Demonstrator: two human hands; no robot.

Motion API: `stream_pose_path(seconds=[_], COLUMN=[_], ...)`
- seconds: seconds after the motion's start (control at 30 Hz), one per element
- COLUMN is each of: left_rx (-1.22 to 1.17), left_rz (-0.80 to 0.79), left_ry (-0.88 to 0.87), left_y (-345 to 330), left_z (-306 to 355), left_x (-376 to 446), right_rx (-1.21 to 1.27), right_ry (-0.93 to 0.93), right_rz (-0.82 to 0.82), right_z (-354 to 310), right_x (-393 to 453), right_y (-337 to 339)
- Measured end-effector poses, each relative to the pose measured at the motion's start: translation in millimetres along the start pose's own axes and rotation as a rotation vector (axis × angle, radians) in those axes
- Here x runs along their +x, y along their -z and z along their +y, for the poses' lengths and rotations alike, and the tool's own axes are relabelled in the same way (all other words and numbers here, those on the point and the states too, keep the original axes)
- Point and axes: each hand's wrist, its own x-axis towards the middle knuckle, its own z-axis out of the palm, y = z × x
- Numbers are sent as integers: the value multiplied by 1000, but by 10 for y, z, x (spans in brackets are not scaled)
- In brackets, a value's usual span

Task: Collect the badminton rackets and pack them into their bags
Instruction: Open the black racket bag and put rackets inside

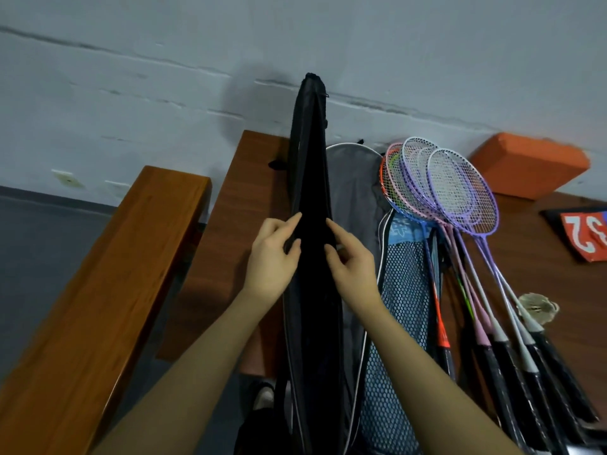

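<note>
Both hands pinched a long black fabric racket bag point(312, 178) held upright: the left hand point(271, 254) on its left edge, the right hand point(349, 261) on its right. Beside it, several purple, pink and orange-framed badminton rackets point(460, 198) lay fanned on the brown wooden desk point(542, 257).
</note>
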Motion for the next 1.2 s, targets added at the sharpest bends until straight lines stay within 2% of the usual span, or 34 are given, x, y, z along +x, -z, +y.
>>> stream_pose_path(seconds=[0.17,0.33,0.63,0.77,0.9,0.97,1.1,1.2], left_rx=[-79,-41,-43,-8,14,20,23,36], left_rz=[65,105,175,193,166,149,132,131], left_ry=[-24,-58,68,96,131,145,166,185], left_y=[-275,-735,-1656,-1920,-2119,-2219,-2352,-2383], left_z=[274,588,1094,1197,1250,1262,1271,1270], left_x=[111,26,-189,-298,-325,-323,-315,-300], right_rx=[45,50,74,21,-137,-286,-642,-789], right_ry=[-51,-98,-160,-153,-243,-281,-335,-328], right_rz=[51,104,-45,28,203,242,152,104], right_z=[196,511,1181,1438,1714,1851,2032,2068], right_x=[-13,8,-81,-183,-304,-300,-236,-182], right_y=[464,968,1908,2357,2807,2960,3002,2931])
